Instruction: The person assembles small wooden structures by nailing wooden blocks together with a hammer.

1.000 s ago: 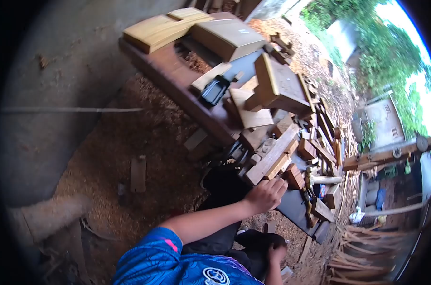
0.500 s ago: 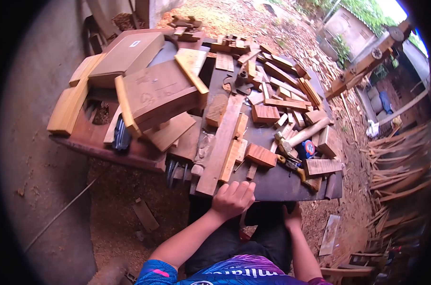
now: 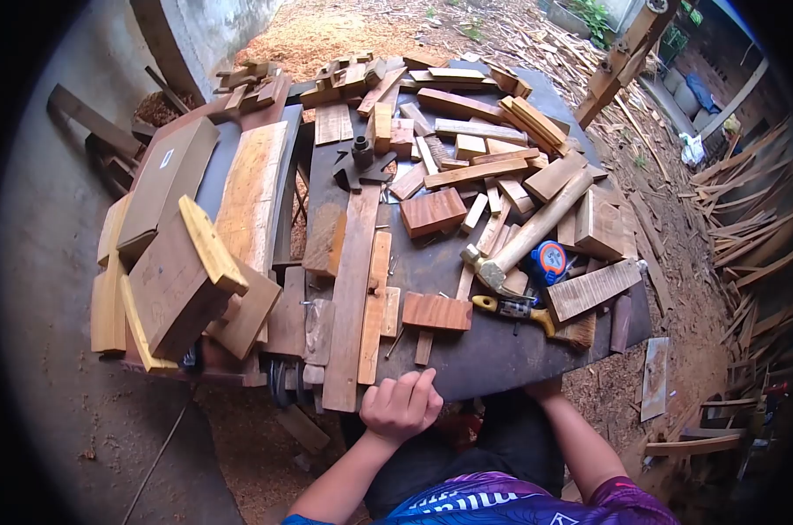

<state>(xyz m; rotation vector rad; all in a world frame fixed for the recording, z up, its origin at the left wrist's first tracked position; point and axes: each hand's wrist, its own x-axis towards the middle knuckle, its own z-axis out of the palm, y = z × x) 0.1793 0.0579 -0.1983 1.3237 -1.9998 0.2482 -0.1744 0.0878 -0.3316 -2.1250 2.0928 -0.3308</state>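
The left hand [image 3: 402, 404] rests at the near edge of the dark workbench [image 3: 501, 350], with the fingers curled loosely and nothing between them. It is just beside the near end of a long wooden plank [image 3: 352, 297], which lies lengthwise on the bench and points away from the person. The right hand [image 3: 547, 388] is mostly hidden below the bench edge, so I cannot tell if it is open or closed; only the forearm shows clearly.

Near the left hand, a small reddish wood block [image 3: 436, 311] lies on the bench, and a narrow light strip [image 3: 376, 306] lies next to the plank. Further right there is a wooden mallet [image 3: 527, 236], a blue and orange tape measure [image 3: 549, 260], and a tool with a yellow handle [image 3: 512, 307]. Many short wood offcuts cover the far part of the bench.
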